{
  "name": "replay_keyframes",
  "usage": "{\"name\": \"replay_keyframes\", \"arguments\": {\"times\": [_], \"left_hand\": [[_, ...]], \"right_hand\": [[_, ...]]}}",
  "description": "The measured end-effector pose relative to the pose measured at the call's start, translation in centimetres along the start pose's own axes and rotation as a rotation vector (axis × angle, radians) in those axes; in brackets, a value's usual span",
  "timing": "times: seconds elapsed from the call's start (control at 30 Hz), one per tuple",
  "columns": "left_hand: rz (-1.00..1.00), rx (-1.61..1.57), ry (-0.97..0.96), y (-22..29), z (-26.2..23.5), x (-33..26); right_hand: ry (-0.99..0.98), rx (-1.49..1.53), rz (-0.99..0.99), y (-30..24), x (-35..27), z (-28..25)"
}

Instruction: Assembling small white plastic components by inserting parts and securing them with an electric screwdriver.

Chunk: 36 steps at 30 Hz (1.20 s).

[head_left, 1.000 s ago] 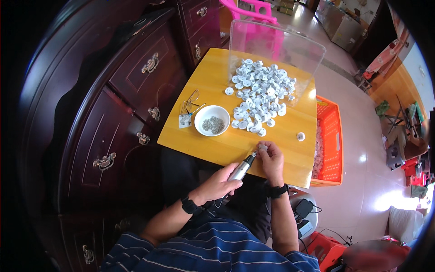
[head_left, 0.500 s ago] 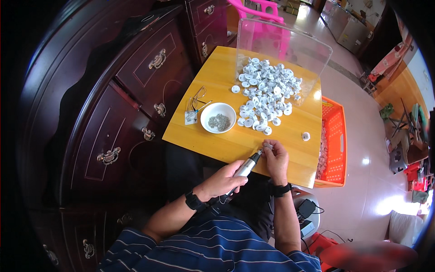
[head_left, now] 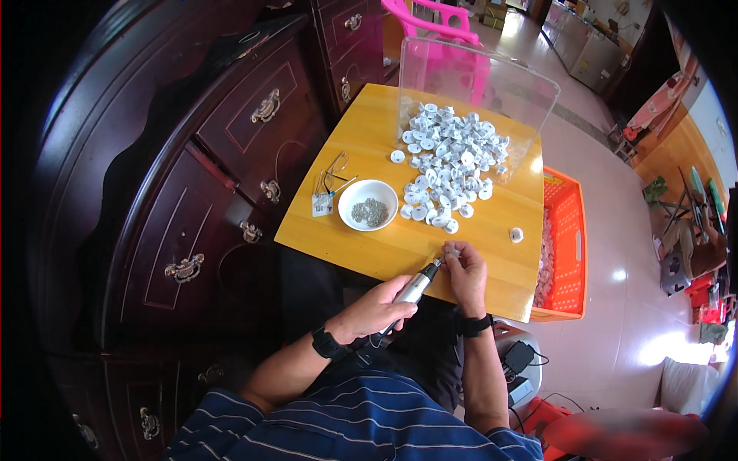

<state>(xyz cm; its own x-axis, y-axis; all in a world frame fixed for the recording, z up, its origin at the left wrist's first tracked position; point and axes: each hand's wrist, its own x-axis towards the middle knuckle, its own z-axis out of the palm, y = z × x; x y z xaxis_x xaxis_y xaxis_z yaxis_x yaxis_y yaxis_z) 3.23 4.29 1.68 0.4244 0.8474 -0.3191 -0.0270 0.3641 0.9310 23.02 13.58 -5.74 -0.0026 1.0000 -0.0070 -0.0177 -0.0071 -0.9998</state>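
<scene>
My left hand (head_left: 378, 309) is wrapped round a silver and black electric screwdriver (head_left: 415, 290). Its tip points up and right, meeting a small white plastic part in the fingers of my right hand (head_left: 467, 273), over the table's near edge. The fingers cover most of that part. Ahead of my hands lies a heap of round white plastic parts (head_left: 453, 146). To its left, a white bowl (head_left: 344, 201) holds many tiny metal screws (head_left: 370, 213). One single white part (head_left: 516, 235) sits apart at the right of the table.
The yellow wooden table (head_left: 330, 244) carries a clear plastic bin (head_left: 530, 81) tipped behind the heap. Eyeglasses (head_left: 335, 170) and a small packet (head_left: 322, 204) lie at the left. An orange crate (head_left: 567, 246) stands at the right. Dark drawers (head_left: 231, 123) line the left; a pink chair (head_left: 442, 27) stands behind.
Both hands keep nearly the same places, with the screwdriver's tip still at the small white part. The whole view has shifted very slightly.
</scene>
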Motion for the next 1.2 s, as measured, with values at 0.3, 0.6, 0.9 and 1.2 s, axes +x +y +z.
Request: {"name": "replay_keyframes", "arguments": {"times": [0.3, 0.6, 0.9, 1.2], "left_hand": [[-0.041, -0.122, -0.033, 0.4, -0.5, 0.1], [-0.090, -0.095, -0.063, 0.3, -0.9, 0.4], [-0.091, -0.301, -0.220, -0.4, 0.2, -1.7], [-0.044, -0.128, -0.143, -2.2, -1.4, -4.0]], "right_hand": [[-0.003, 0.022, -0.041, 0.7, 0.1, -0.1], [-0.017, -0.026, -0.050, 0.8, 0.3, -0.5], [-0.096, 0.444, 0.101, -0.9, 0.1, -2.2], [0.124, -0.027, 0.100, -2.9, 0.6, -6.4]]}}
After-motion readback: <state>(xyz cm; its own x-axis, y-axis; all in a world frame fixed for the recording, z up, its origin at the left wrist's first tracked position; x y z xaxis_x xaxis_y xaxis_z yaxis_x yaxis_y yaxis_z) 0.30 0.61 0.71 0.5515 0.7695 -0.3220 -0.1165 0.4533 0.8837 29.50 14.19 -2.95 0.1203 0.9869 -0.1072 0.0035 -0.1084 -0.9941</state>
